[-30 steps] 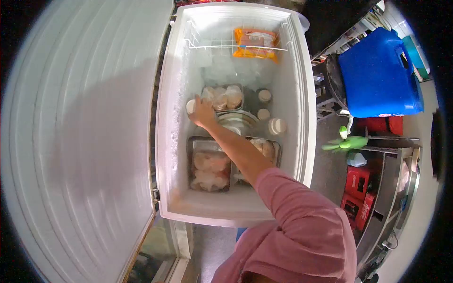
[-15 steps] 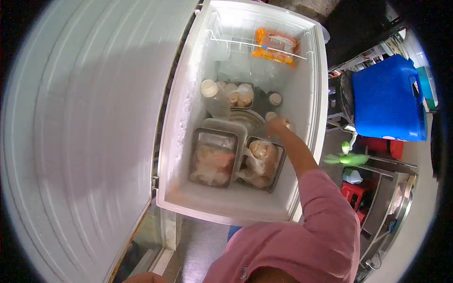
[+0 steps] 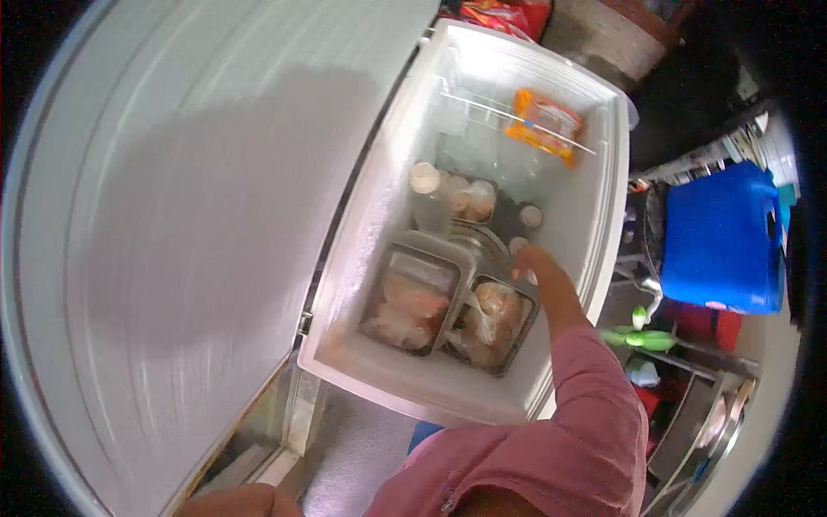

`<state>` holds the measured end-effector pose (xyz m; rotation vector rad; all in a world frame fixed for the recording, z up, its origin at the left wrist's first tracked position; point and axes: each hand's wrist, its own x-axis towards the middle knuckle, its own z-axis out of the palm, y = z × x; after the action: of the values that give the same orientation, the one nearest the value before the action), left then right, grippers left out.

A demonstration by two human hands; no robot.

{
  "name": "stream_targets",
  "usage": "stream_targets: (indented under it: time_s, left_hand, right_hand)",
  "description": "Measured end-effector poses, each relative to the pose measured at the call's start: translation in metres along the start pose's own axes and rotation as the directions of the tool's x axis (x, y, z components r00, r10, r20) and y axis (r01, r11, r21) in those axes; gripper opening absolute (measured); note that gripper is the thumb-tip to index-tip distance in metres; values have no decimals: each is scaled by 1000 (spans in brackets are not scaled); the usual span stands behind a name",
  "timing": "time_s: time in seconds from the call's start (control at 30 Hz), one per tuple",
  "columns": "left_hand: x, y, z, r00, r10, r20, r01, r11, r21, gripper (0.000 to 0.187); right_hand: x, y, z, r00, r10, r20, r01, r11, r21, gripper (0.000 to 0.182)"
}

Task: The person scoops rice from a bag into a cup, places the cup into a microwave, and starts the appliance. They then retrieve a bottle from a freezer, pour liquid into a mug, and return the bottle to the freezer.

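The right hand (image 3: 536, 261) reaches down into the freezer (image 3: 594, 215). Its grip rests on a capped bottle (image 3: 519, 246) just beyond the fingertips, standing upright. Whether the fingers have closed cannot be told. The left hand is out of view.

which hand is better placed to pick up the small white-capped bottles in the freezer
The right hand, probably. It is already down inside the white chest freezer, at the white-capped bottles. The left hand sits low outside the freezer, far from them.
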<state>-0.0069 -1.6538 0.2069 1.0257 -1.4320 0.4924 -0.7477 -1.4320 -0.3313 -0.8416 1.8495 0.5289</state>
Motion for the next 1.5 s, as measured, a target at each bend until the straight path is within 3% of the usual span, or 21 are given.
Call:
stream_targets:
  time_s: [0.1,0.23,0.4,0.5,0.6,0.73,0.8,0.87,0.97,1.03,1.13,1.23,1.3,1.33,1.37,1.43,1.47,1.5]
  left_hand:
    - [1,-5,-8,1000,1,-2,-1,1000,4,84]
    - [7,-14,-17,1000,-13,-21,13,1000,-16,87]
    - [12,-36,-22,996,-30,-81,24,997,-68,91]
    - [8,-43,-8,995,-29,-99,17,993,-118,93]
    - [3,-26,17,994,-20,-111,-6,975,-223,95]
    - [-33,65,52,1000,26,2,-21,848,-529,98]
    - [-75,134,61,981,96,171,62,674,-736,100]
    - [-126,210,65,900,235,367,244,426,-871,101]
    - [-211,318,70,699,457,550,528,189,-828,103]
    - [-259,373,76,594,538,598,630,151,-762,105]
    - [-297,415,81,503,613,609,701,124,-703,107]
    - [-319,418,91,378,719,584,837,4,-547,106]
    - [-326,414,92,419,705,572,838,-59,-542,103]
    - [-329,409,87,434,697,571,841,-86,-535,102]
    - [-328,406,81,379,693,614,900,-122,-419,101]
    - [-318,405,70,271,684,677,962,-205,-179,99]
    - [-313,404,69,283,677,679,958,-172,-228,99]
    - [-308,403,68,290,671,682,952,-134,-274,99]
  right_hand:
    - [-15,8,-21,993,-105,-50,103,994,-44,48]
    - [0,51,-56,950,-302,77,287,944,166,52]
    - [-226,5,-140,996,-45,78,31,986,167,69]
    - [-251,40,-158,988,128,81,-147,934,326,77]
    - [-344,29,-161,998,-64,-1,58,897,438,73]
    - [-416,14,-157,992,-10,122,-46,893,447,69]
    - [-435,9,-148,987,-12,160,-62,891,449,68]
    - [-457,-1,-141,986,3,166,-73,905,418,67]
    - [-494,-35,-130,972,103,209,-166,936,311,67]
    - [-499,-39,-122,970,102,220,-168,937,307,60]
    - [-564,-99,-99,975,76,209,-142,935,326,53]
    - [-551,-63,-92,987,-149,68,83,813,576,59]
    - [-563,-39,-86,985,-152,-85,165,662,731,70]
    - [-564,-21,-76,928,-347,-137,316,533,785,77]
    - [-561,-1,-64,830,-520,-201,432,372,822,84]
    - [-532,19,-11,666,-511,-544,743,382,550,97]
    - [-516,12,13,602,-474,-643,795,435,423,103]
    - [-508,-2,40,535,-431,-727,836,396,381,107]
